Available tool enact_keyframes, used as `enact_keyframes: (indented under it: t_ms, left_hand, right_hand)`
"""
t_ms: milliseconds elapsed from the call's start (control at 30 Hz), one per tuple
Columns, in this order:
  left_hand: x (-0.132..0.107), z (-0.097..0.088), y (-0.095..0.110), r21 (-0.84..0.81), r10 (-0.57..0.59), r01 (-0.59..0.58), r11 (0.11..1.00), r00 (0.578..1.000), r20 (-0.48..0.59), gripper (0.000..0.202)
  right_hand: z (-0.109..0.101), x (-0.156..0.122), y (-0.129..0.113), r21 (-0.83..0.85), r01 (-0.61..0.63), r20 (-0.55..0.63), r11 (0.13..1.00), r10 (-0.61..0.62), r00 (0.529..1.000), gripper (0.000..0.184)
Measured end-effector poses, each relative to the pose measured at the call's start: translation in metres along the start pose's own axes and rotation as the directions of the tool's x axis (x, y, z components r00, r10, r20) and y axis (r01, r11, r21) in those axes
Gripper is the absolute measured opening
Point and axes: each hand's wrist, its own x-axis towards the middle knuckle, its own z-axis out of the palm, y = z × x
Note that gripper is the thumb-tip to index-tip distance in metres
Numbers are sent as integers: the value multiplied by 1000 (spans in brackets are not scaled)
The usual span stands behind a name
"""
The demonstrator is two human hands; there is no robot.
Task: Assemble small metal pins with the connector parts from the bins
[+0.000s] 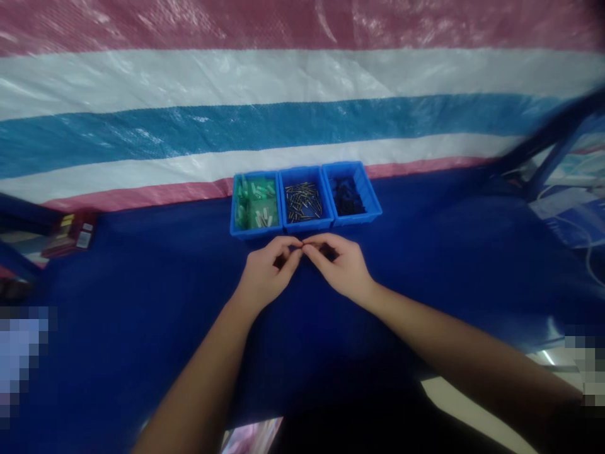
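Observation:
My left hand (267, 272) and my right hand (341, 265) meet over the blue table cloth (142, 302), fingertips pinched together on a tiny part too small to name. Just beyond them stand three blue bins side by side. The left bin (256, 205) holds several pale green pieces. Thin metal pins fill the middle bin (304, 200). Dark small parts lie in the right bin (350, 193).
A striped red, white and blue tarp (283, 113) hangs behind the table. A dark red box (75, 232) sits at the far left edge. Blue metal frame bars (553, 151) and white cables are at the right.

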Motion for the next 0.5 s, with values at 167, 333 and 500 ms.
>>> enact_keyframes:
  t_ms: [167,333,500]
  left_hand:
    - [0,-1,-1,12,-32,31,999,999,21,18]
    - [0,-4,2,-18,-66,67,998,997,46,18]
    - [-1,-3,3,-44,-23,25,999,999,25,22]
  right_hand:
    - [1,-1,0,39,-15,-27,999,17,999,14]
    - [1,-2,0,19,1,-35,1000,0,999,10]
    - [-1,-2,1,0,-6,-25,1000,6,1000,10]
